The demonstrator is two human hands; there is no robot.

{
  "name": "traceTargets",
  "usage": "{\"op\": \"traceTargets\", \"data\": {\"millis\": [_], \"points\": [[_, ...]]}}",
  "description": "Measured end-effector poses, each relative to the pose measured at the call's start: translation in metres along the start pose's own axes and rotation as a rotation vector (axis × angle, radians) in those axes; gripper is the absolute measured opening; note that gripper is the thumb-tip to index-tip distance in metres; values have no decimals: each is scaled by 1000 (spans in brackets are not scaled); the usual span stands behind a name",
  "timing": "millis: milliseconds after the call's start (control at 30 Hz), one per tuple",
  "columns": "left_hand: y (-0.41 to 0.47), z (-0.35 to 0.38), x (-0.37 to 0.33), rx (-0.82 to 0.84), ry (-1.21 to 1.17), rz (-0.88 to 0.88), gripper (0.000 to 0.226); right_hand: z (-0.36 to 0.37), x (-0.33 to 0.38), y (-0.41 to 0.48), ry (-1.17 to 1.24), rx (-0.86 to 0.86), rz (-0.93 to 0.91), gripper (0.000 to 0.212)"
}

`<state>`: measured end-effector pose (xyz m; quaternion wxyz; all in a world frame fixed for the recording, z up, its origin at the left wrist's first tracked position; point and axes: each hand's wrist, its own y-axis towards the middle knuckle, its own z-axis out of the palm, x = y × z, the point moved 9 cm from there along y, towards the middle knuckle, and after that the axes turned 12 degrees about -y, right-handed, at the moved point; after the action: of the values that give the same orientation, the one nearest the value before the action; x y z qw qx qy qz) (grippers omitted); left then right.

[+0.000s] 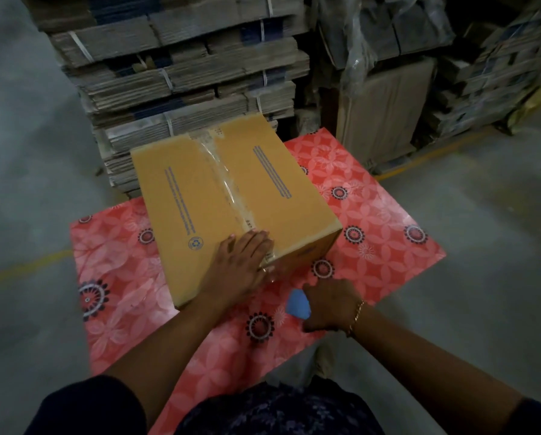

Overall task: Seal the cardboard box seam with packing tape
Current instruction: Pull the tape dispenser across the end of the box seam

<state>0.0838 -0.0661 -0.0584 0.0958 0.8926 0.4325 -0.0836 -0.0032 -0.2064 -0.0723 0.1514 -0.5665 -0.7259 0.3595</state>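
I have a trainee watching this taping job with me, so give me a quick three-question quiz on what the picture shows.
1. True or false: clear tape already runs along the top seam of the cardboard box.
2. Which hand presses the tape down at the box's near edge?
   A. left hand
   B. right hand
3. Fill in: the right hand grips something coloured ____.

Key: 1 true; 2 A; 3 blue, probably the tape dispenser, though most of it is hidden.
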Motion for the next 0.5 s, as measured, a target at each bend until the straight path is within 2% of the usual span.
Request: {"op": "traceTargets", "data": {"millis": [67,233,367,433,500], "points": [[-2,1,-1,5,2,10,58,7,19,0,-2,-187,-68,81],[-2,1,0,35,-8,-4,59,30,64,16,-257,-534,-298,67],[-1,-5,-2,24,-15,1,58,37,80,22,-285,-528,-364,62],[-1,-5,-3,17,-16,3,57,47,82,25,-287,-479,-360,65],[-1,-4,-2,19,-23,2,57,58,82,25,-264,-514,-353,71]]}}
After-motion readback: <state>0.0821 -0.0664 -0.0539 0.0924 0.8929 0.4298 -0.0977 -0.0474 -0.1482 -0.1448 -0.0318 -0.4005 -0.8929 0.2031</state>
